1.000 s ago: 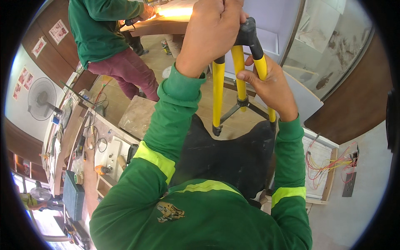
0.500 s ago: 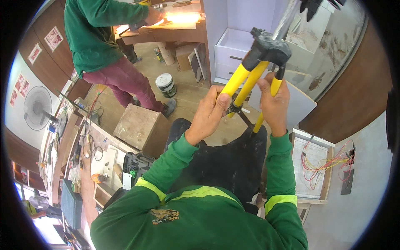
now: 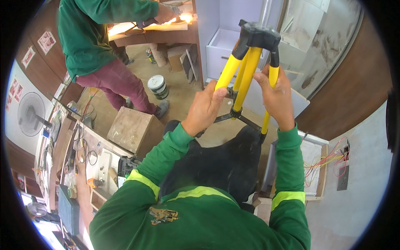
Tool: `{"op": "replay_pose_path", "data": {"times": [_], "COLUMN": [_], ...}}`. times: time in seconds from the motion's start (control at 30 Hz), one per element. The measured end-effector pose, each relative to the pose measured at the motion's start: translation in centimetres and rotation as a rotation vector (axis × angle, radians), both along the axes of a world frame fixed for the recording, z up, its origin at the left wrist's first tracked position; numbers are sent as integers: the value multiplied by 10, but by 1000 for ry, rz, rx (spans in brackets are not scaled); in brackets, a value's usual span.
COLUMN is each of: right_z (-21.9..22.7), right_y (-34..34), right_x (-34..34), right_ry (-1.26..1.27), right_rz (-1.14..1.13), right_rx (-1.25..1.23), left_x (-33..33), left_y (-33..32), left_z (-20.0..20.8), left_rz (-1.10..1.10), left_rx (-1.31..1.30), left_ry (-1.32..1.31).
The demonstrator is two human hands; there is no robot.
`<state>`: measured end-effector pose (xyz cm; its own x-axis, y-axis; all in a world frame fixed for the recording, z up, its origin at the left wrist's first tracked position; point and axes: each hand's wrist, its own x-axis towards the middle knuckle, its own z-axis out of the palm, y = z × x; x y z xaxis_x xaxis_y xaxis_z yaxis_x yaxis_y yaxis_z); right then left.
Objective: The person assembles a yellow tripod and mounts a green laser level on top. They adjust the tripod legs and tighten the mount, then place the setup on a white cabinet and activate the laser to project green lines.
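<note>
The left hand (image 3: 206,109) and the right hand (image 3: 275,96) each grasp one yellow leg of the tripod (image 3: 248,68). Since a moment ago the legs are spread wider and the black head is higher, in front of the white drawer (image 3: 223,48). A co-worker (image 3: 96,46) bends over the bench behind.

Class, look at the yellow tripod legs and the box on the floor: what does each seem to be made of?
Tripod legs: probably metal tubing with glossy yellow paint, judging by the straight, even, shiny tubes. Box: likely raw plywood or board, matt, scuffed and brown.
</note>
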<state>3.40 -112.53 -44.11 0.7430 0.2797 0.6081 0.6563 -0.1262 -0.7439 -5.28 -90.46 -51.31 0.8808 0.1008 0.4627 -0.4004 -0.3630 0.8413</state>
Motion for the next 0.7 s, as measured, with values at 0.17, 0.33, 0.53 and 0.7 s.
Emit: {"op": "replay_pose_path", "data": {"times": [0.17,0.33,0.53,0.7], "right_z": [-1,-33,-50,-34], "right_y": [-10,-3,1,18], "right_x": [14,28,64,107], "right_ry": [-85,-163,-169,-411], "right_rz": [-93,-72,-190,-283], "right_rx": [-79,-67,-177,-132], "left_x": [20,58,100,160], "left_y": [-11,-32,-38,-26], "left_z": [51,99,92,125], "left_rz": [-235,-41,118,46], "left_rx": [-98,-106,-103,-177], "left_ry": [103,-43,-96,-172]}}
